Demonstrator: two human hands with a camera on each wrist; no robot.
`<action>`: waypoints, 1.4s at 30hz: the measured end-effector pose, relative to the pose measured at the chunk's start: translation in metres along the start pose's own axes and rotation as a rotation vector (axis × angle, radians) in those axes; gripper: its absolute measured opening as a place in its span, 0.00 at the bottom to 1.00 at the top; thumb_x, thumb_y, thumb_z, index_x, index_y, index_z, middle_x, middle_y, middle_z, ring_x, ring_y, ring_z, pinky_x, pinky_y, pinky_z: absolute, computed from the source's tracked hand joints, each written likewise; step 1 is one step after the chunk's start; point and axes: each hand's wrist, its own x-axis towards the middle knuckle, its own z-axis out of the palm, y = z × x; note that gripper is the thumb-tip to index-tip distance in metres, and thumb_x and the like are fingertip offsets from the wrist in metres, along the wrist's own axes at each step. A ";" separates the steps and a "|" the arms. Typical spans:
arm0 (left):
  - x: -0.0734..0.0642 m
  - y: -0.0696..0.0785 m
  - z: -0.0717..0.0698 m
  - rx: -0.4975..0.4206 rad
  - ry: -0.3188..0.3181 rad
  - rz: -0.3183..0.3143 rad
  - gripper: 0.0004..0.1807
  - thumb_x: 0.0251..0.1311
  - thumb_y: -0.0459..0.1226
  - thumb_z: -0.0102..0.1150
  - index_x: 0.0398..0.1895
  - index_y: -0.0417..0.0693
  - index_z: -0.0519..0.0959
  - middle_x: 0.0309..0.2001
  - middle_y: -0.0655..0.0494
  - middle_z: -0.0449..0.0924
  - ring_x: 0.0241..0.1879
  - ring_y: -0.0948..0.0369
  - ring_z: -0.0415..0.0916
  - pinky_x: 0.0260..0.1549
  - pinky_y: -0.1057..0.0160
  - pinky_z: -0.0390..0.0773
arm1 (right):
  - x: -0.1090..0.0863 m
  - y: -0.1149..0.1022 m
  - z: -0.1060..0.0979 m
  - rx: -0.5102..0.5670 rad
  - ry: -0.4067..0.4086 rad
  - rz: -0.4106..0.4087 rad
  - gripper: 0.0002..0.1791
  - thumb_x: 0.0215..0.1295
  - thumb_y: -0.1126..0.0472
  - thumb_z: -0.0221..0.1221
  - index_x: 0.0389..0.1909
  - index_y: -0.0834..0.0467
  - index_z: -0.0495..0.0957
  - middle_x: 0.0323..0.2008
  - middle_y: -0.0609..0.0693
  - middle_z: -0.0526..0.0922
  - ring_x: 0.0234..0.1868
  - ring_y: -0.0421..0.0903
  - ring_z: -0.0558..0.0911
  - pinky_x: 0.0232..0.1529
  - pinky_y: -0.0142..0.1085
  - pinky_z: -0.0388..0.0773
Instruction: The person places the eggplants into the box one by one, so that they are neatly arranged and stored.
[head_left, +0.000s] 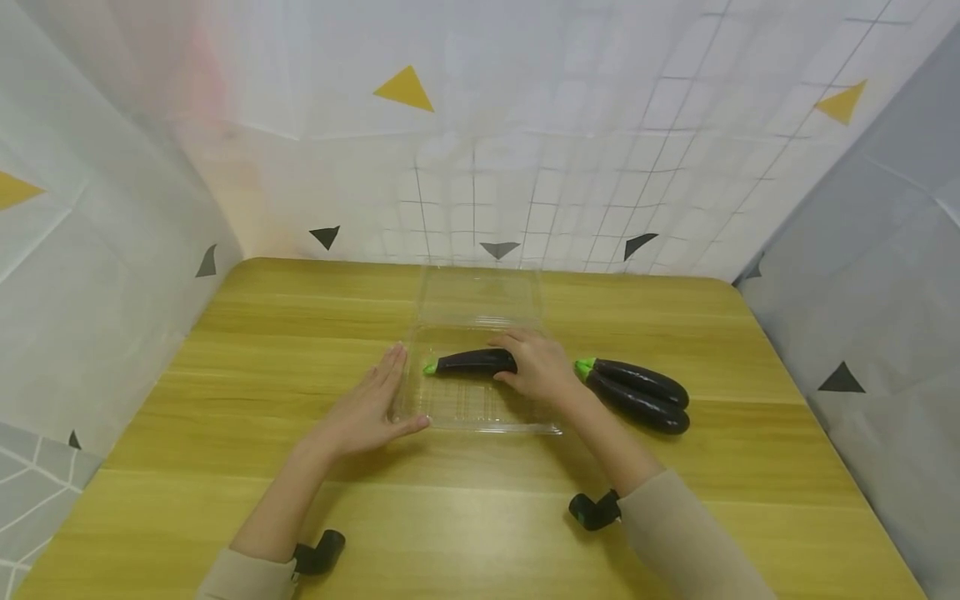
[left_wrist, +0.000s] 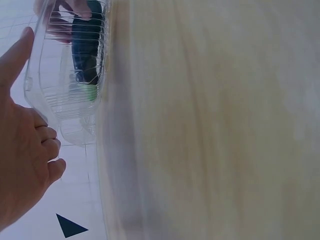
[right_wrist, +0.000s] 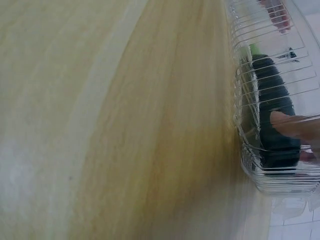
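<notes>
A clear plastic clamshell box (head_left: pixel 487 428) lies on the table with its lid folded back towards the wall. My right hand (head_left: pixel 538 365) reaches inside it and grips a dark eggplant (head_left: pixel 474 362) by its thick end, fingers over the far side and thumb on the near side. The eggplant's green stem end points left. Along the box's left side my left hand (head_left: pixel 366 415) rests with fingers straight, its thumb at the front left corner. Through the clear wall in the right wrist view, the right thumb (right_wrist: pixel 290 125) presses against the eggplant (right_wrist: pixel 272 90).
Two more eggplants (head_left: pixel 637 398) lie side by side on the wooden table (head_left: pixel 480 517), right of the box, their green stems towards it. Patterned white sheeting (head_left: pixel 525 150) stands behind the table and at both sides. A black wrist camera (head_left: pixel 321 553) is on the left wrist.
</notes>
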 end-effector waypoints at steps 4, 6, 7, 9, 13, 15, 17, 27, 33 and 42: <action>0.000 0.000 -0.001 0.001 -0.002 0.001 0.60 0.58 0.67 0.51 0.76 0.43 0.31 0.76 0.48 0.26 0.75 0.53 0.30 0.70 0.49 0.44 | -0.001 -0.001 -0.002 0.027 -0.021 0.017 0.32 0.50 0.47 0.73 0.57 0.50 0.78 0.58 0.50 0.78 0.59 0.51 0.75 0.51 0.46 0.78; 0.000 0.000 -0.001 -0.001 -0.003 0.002 0.60 0.58 0.67 0.51 0.76 0.43 0.31 0.76 0.49 0.26 0.75 0.54 0.30 0.70 0.49 0.44 | -0.002 -0.001 -0.003 0.057 -0.022 0.030 0.33 0.50 0.46 0.72 0.58 0.51 0.78 0.58 0.50 0.78 0.59 0.51 0.75 0.52 0.46 0.77; 0.000 0.000 -0.001 0.001 -0.005 0.001 0.60 0.58 0.67 0.51 0.76 0.43 0.31 0.76 0.49 0.26 0.75 0.54 0.29 0.70 0.49 0.44 | -0.002 -0.002 -0.004 0.079 -0.020 0.036 0.33 0.50 0.46 0.72 0.58 0.51 0.78 0.58 0.51 0.78 0.59 0.52 0.75 0.53 0.47 0.77; 0.000 0.000 -0.001 0.001 -0.005 0.000 0.60 0.57 0.68 0.50 0.76 0.43 0.31 0.76 0.49 0.26 0.75 0.54 0.29 0.70 0.50 0.44 | -0.003 -0.002 -0.005 0.133 -0.011 0.050 0.33 0.50 0.47 0.73 0.58 0.52 0.78 0.58 0.51 0.78 0.59 0.52 0.75 0.55 0.47 0.75; 0.000 -0.001 -0.001 0.002 -0.007 -0.005 0.60 0.57 0.69 0.49 0.76 0.44 0.31 0.76 0.49 0.26 0.75 0.54 0.30 0.70 0.50 0.44 | -0.007 -0.003 -0.009 0.257 0.023 0.082 0.33 0.51 0.48 0.72 0.58 0.54 0.78 0.58 0.51 0.78 0.60 0.52 0.74 0.58 0.47 0.73; 0.000 -0.001 -0.001 0.000 -0.007 -0.007 0.60 0.57 0.69 0.48 0.76 0.44 0.31 0.76 0.49 0.26 0.75 0.54 0.30 0.70 0.50 0.44 | -0.010 -0.003 -0.010 0.321 0.049 0.091 0.32 0.51 0.49 0.72 0.58 0.54 0.78 0.58 0.50 0.78 0.60 0.52 0.74 0.59 0.47 0.73; 0.000 -0.001 -0.001 -0.001 -0.008 -0.007 0.60 0.57 0.69 0.48 0.76 0.43 0.31 0.76 0.49 0.26 0.75 0.54 0.30 0.70 0.50 0.45 | -0.014 -0.003 -0.012 0.365 0.076 0.090 0.32 0.52 0.49 0.72 0.58 0.54 0.78 0.58 0.50 0.78 0.60 0.52 0.75 0.58 0.47 0.73; 0.000 -0.001 0.000 -0.015 0.000 -0.006 0.59 0.59 0.64 0.54 0.76 0.44 0.31 0.76 0.50 0.26 0.74 0.51 0.32 0.70 0.48 0.45 | -0.032 -0.008 -0.034 0.587 0.197 0.043 0.30 0.49 0.59 0.74 0.56 0.53 0.79 0.55 0.50 0.80 0.49 0.55 0.82 0.48 0.47 0.81; -0.001 0.000 -0.001 -0.014 -0.004 -0.005 0.59 0.59 0.64 0.54 0.76 0.44 0.31 0.76 0.50 0.25 0.75 0.52 0.31 0.70 0.48 0.45 | -0.043 -0.006 -0.048 0.583 0.268 0.001 0.30 0.48 0.61 0.75 0.55 0.54 0.80 0.54 0.48 0.81 0.51 0.47 0.82 0.48 0.36 0.80; -0.001 0.001 -0.001 -0.009 0.004 0.001 0.59 0.59 0.64 0.54 0.76 0.43 0.31 0.76 0.50 0.26 0.75 0.54 0.31 0.70 0.50 0.44 | -0.058 0.009 -0.064 0.513 0.335 -0.053 0.31 0.45 0.64 0.75 0.55 0.55 0.80 0.50 0.52 0.83 0.48 0.48 0.83 0.45 0.40 0.82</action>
